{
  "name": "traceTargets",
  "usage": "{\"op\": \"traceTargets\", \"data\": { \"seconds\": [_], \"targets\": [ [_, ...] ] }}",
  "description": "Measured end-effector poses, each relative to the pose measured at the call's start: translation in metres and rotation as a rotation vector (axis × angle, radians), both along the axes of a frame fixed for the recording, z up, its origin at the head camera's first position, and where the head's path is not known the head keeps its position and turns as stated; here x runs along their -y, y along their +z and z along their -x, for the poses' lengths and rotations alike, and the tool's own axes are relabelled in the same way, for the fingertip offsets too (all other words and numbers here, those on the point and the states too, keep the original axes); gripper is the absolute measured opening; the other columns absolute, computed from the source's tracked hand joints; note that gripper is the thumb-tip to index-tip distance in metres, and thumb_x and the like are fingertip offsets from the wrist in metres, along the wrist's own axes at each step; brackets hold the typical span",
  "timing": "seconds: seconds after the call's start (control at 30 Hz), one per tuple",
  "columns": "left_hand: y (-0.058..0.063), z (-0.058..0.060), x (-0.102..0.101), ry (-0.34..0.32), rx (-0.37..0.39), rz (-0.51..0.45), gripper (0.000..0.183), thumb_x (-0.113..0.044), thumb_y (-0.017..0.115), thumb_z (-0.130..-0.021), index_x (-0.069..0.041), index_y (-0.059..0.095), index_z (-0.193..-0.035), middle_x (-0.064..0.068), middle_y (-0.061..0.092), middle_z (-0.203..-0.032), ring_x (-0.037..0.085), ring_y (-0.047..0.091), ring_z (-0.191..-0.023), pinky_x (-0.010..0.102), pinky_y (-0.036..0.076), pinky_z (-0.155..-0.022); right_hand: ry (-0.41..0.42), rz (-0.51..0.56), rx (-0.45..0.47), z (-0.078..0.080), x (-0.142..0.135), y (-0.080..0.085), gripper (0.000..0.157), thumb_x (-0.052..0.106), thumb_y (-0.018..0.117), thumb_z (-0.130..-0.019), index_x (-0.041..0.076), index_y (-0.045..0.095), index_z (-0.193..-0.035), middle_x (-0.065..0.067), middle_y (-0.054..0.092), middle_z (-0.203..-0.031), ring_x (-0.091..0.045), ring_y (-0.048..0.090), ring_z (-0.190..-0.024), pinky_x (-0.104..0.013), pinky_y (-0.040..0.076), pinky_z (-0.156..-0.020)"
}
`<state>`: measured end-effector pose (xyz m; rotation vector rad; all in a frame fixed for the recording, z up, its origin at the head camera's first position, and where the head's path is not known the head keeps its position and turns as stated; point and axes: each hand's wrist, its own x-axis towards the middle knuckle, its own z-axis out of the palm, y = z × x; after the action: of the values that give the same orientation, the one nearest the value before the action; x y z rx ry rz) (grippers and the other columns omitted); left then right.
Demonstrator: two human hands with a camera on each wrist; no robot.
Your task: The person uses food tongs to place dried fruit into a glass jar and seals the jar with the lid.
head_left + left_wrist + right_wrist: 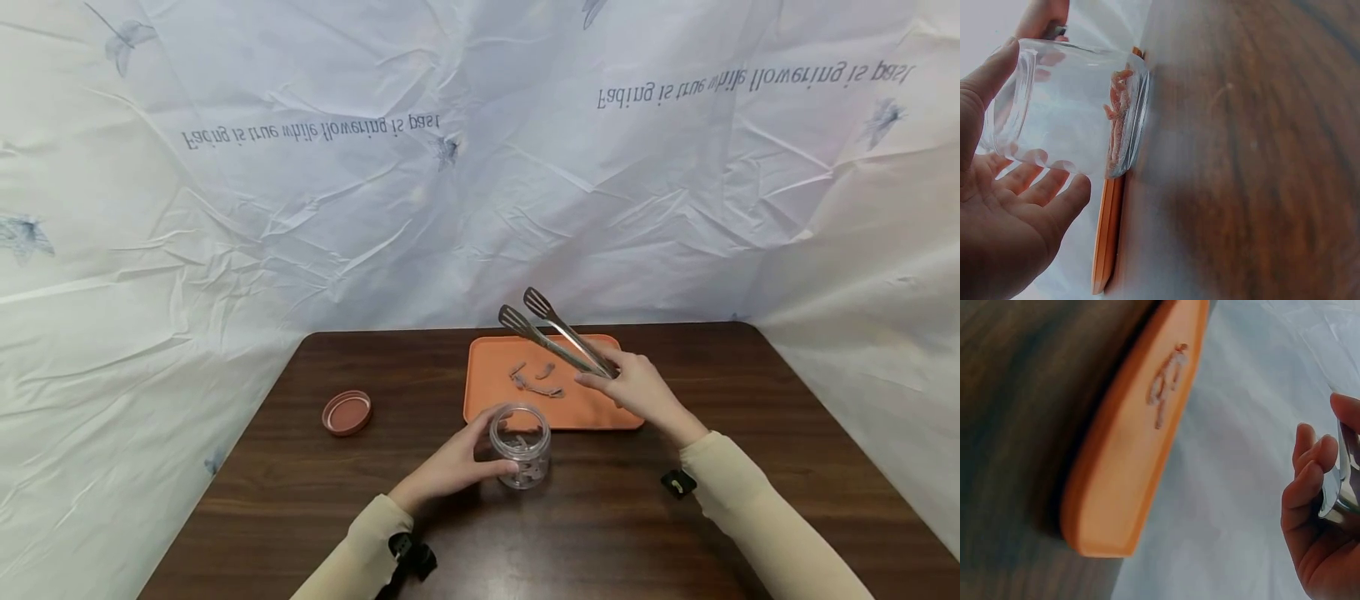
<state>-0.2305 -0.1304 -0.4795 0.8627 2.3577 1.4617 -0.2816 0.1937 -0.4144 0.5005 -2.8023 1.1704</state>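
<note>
My left hand grips a clear, lidless jar by its side, thumb in front and fingers round the back. Several thin, pinkish-brown, knobbly pieces lie in the jar's bottom in the left wrist view. Over the orange tray, my right hand holds metal tongs near their joined end. The tongs' slotted tips point up and away to the left, spread apart with nothing between them. More of the pinkish-brown pieces lie on the tray.
A reddish-brown screw lid lies on the dark wooden table, left of the jar. The tray sits right behind the jar. White printed cloth hangs behind the table and along both sides.
</note>
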Motion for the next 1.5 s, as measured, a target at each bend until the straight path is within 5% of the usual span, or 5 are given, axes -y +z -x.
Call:
{"op": "traceTargets", "data": {
  "seconds": [0.47,0.73,0.83,1.1,1.5],
  "targets": [
    [-0.001,0.001,0.001,-0.008,0.008,0.005,0.085,-0.038,0.075,-0.093,-0.033,0.023,-0.160,-0.004,0.034,-0.160,0.017,0.039,-0.143,0.034,0.042,-0.111,-0.003,-0.126,0.023,0.014,0.018,-0.031,0.076,0.043,0.073,-0.092,0.008,0.044,-0.153,-0.003,0.048,-0.064,-0.016,0.032,-0.051,-0.032,0.029,-0.050],
    [0.000,0.000,0.002,-0.008,0.011,0.004,0.087,-0.038,0.075,-0.092,-0.028,0.023,-0.161,-0.003,0.033,-0.160,0.017,0.040,-0.143,0.033,0.043,-0.110,0.020,-0.201,0.039,0.018,0.026,-0.038,0.074,0.041,0.072,-0.093,0.001,0.047,-0.150,-0.019,0.068,-0.090,-0.025,0.051,-0.060,-0.039,0.041,-0.057],
    [0.000,0.000,0.001,-0.010,0.000,0.005,0.088,-0.038,0.075,-0.092,-0.025,0.023,-0.161,-0.002,0.034,-0.160,0.019,0.039,-0.143,0.034,0.043,-0.110,0.015,-0.217,0.032,0.018,0.027,-0.038,0.072,0.040,0.073,-0.093,0.001,0.049,-0.148,-0.020,0.068,-0.119,-0.028,0.064,-0.080,-0.043,0.048,-0.067],
    [0.000,0.000,0.000,-0.004,-0.003,0.009,0.088,-0.038,0.076,-0.092,-0.025,0.023,-0.161,-0.003,0.034,-0.159,0.019,0.041,-0.142,0.034,0.043,-0.110,0.007,-0.234,0.093,0.020,0.026,-0.040,0.072,0.037,0.074,-0.092,0.000,0.048,-0.148,-0.005,0.067,-0.078,-0.016,0.052,-0.060,-0.034,0.039,-0.054],
    [0.000,0.000,0.000,0.002,0.001,0.003,0.083,-0.038,0.076,-0.092,-0.044,0.024,-0.156,-0.004,0.034,-0.159,0.016,0.042,-0.141,0.034,0.044,-0.110,0.002,-0.289,0.080,0.019,0.027,-0.039,0.067,0.035,0.073,-0.092,0.007,0.050,-0.149,0.000,0.054,-0.058,-0.016,0.042,-0.051,-0.031,0.030,-0.049]
  ]
}}
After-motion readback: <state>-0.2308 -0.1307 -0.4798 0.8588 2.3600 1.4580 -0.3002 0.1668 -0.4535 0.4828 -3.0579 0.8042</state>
